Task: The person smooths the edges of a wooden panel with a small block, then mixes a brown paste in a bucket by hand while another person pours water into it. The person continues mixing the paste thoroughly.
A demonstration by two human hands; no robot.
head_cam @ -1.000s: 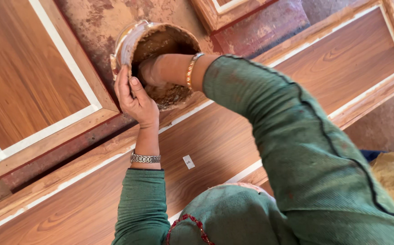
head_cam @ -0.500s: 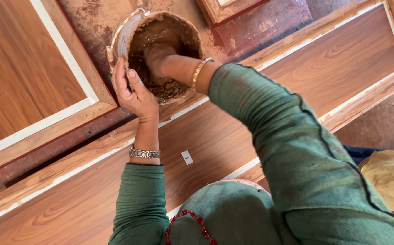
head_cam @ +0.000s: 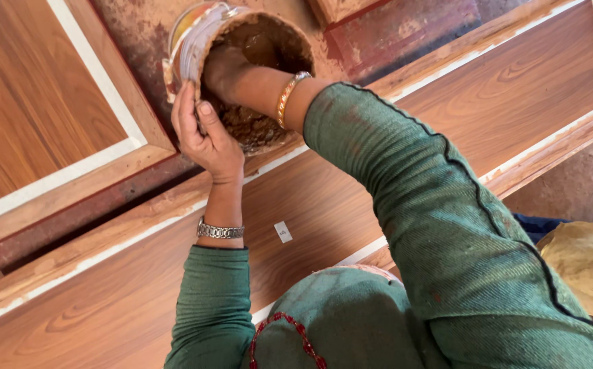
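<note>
Both hands are busy at one tub [head_cam: 194, 51], a round, paste-caked container tilted on its side at the top of the view, just above the long wooden door panel [head_cam: 515, 89] the person leans over. The left hand [head_cam: 204, 140] grips the tub's near rim, fingers [head_cam: 186, 113] wrapped over the edge and thumb pressed beside them, steadying it. The right hand [head_cam: 224, 68] is plunged inside into the brown paste [head_cam: 252, 126]; its fingers are buried (so I cannot tell whether they are curled or spread). To do this well, I judge the left hand should keep the rim pinned so the tub cannot roll, while the right scoops along the wall and gathers a compact lump. Loose drips could land on the clean veneer below, so wiping excess on the rim looks wise.
</note>
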